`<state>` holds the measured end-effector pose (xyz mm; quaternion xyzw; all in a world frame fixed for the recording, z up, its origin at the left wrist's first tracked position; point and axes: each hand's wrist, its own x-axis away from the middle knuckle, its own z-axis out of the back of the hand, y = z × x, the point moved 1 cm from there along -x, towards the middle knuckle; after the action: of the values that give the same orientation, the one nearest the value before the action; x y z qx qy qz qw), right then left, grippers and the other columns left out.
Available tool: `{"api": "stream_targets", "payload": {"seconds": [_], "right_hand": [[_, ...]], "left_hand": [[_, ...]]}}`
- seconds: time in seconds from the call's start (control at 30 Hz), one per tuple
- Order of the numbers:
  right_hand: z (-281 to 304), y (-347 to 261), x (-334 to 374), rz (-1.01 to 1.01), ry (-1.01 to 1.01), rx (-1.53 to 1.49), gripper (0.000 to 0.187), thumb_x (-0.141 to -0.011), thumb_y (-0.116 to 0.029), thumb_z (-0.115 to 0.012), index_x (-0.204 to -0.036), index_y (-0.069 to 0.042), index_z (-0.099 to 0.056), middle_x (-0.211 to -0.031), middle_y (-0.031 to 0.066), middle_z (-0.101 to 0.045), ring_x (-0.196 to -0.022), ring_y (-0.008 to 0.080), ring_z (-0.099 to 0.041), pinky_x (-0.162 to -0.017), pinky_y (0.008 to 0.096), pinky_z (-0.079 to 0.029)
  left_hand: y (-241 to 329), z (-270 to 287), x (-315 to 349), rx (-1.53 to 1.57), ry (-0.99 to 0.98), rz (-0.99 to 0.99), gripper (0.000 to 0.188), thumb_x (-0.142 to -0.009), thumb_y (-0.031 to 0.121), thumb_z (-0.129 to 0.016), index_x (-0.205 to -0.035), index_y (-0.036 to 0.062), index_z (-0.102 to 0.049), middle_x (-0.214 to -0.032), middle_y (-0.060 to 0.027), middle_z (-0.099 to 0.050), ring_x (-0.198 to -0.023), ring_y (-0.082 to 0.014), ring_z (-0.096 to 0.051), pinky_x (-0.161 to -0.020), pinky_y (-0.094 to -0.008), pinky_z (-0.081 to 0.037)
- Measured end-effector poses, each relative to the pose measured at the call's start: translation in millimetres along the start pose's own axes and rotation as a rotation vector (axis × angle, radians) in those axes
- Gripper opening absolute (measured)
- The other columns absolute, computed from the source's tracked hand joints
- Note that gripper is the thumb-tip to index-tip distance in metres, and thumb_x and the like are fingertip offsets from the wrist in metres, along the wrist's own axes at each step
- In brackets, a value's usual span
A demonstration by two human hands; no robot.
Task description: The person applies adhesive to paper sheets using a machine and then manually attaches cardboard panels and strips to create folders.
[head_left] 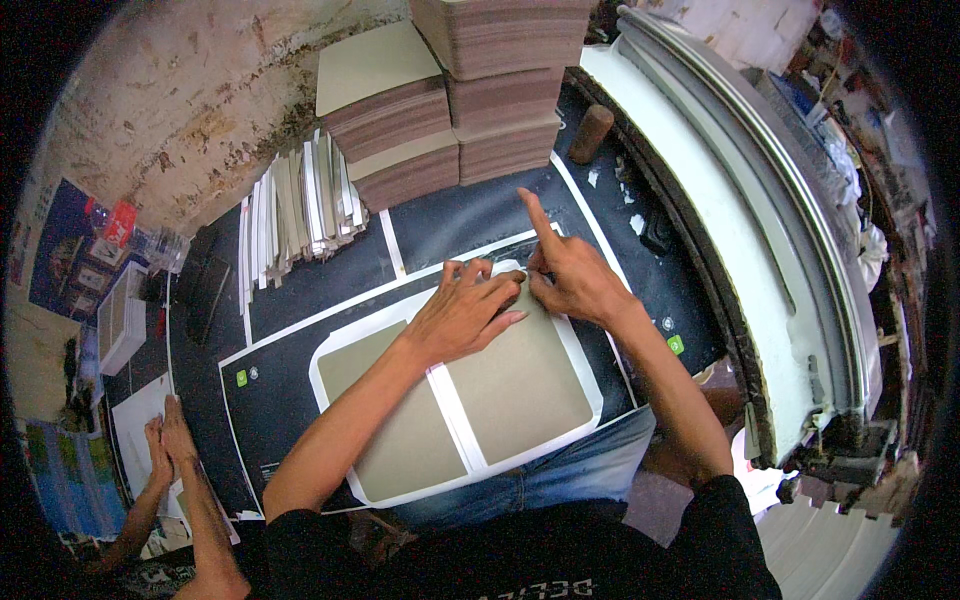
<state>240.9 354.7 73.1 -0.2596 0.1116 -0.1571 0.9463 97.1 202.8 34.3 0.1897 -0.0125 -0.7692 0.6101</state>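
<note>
Two grey-brown boards [528,385] lie side by side on a white cover sheet [455,420], whose rim shows around them and whose white strip runs down the gap between them. My left hand [462,312] rests at the far edge of the boards, fingers bent and apart, thumb spread over the right board. Beside it, my right hand [575,275] has its index finger stretched out away from me. Its thumb and other fingers are curled together at the sheet's far edge, seemingly pinching the white paper; the fingertips are partly hidden.
Tall stacks of grey boards [388,90] stand at the back, next to a bundle of white and grey strips [305,205]. A wooden cylinder [591,134] stands near a long white-and-grey machine [740,200] on the right. Another person's hands [172,440] work at the left.
</note>
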Motion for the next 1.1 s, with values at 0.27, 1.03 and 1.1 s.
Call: {"api": "stream_targets", "payload": {"seconds": [0.27, 1.03, 1.1], "right_hand": [[-13, -18, 2, -0.090, 0.042, 0.080, 0.110, -0.077, -0.007, -0.069, -0.158, -0.004, 0.006, -0.080, 0.0299, -0.067, -0.075, 0.0477, -0.067, -0.071, 0.0543, -0.055], [5, -1, 24, -0.066, 0.103, -0.180, 0.106, -0.078, -0.005, -0.070, -0.159, -0.005, -0.001, -0.096, 0.0279, -0.071, -0.088, 0.0432, -0.070, -0.082, 0.0479, -0.057], [6, -9, 25, -0.077, 0.010, 0.028, 0.110, -0.076, -0.006, -0.072, -0.160, -0.008, -0.001, -0.089, 0.0285, -0.070, -0.082, 0.0452, -0.069, -0.079, 0.0508, -0.057]], "left_hand": [[-2, -3, 5, -0.008, 0.080, 0.010, 0.048, -0.092, 0.042, -0.067, -0.125, 0.0080, -0.060, -0.126, -0.0036, -0.063, -0.117, -0.0287, -0.048, -0.100, -0.0519, -0.031], [2, 1, 0, 0.042, 0.033, 0.009, 0.056, -0.093, 0.045, -0.066, -0.132, 0.0068, -0.054, -0.121, -0.0065, -0.062, -0.119, -0.0304, -0.046, -0.099, -0.0511, -0.032], [1, -1, 0, 0.037, 0.024, 0.012, 0.061, -0.092, 0.045, -0.067, -0.138, 0.0076, -0.052, -0.120, -0.0063, -0.062, -0.119, -0.0303, -0.046, -0.099, -0.0522, -0.032]]}}
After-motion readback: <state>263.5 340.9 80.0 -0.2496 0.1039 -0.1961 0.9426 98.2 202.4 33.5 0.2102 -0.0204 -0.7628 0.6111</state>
